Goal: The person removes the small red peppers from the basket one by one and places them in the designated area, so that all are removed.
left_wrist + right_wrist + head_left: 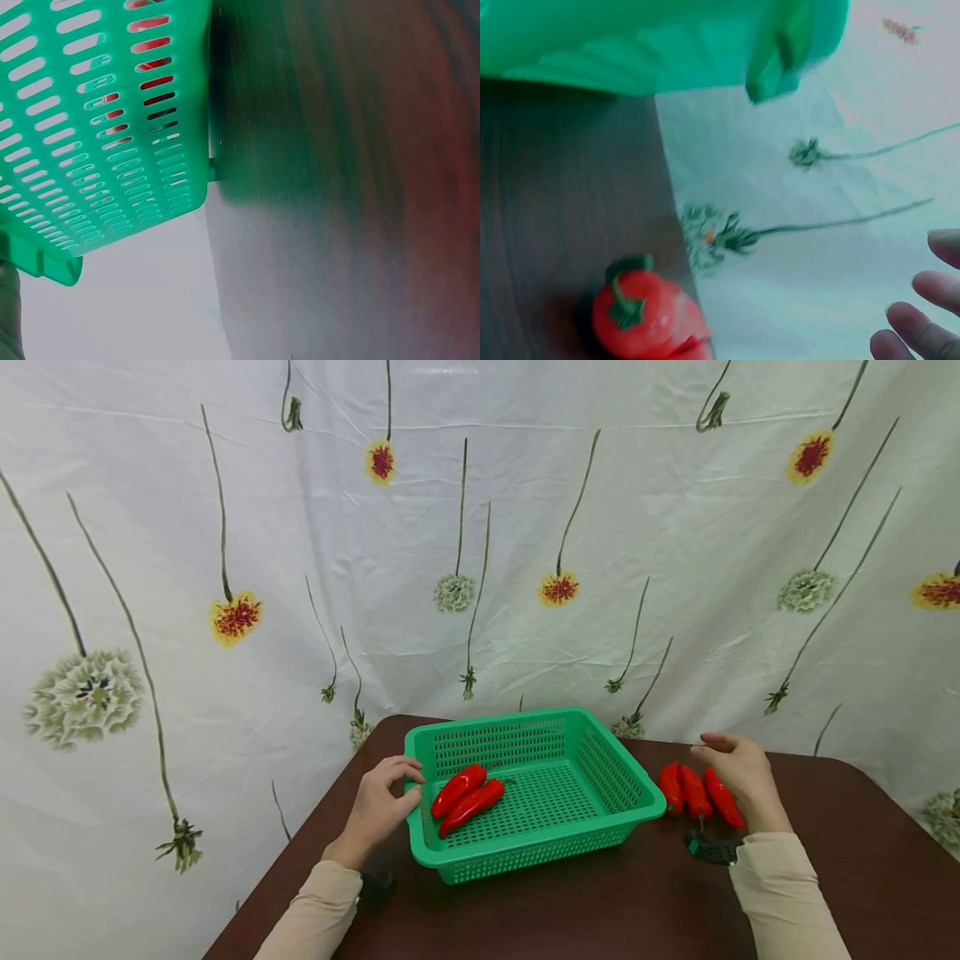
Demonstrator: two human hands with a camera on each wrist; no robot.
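Left hand [378, 802], fingers relaxed, parted, at the rim of the green basket [540, 836] containing two red peppers [471, 807]; right hand [742, 772], fingers parted, empty, beside three loose peppers [694, 790].

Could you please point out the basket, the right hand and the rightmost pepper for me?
Basket [540, 837]: head view, on its front rim.
Right hand [741, 772]: head view, on the back of the hand.
Rightmost pepper [722, 797]: head view, midway along its red body.
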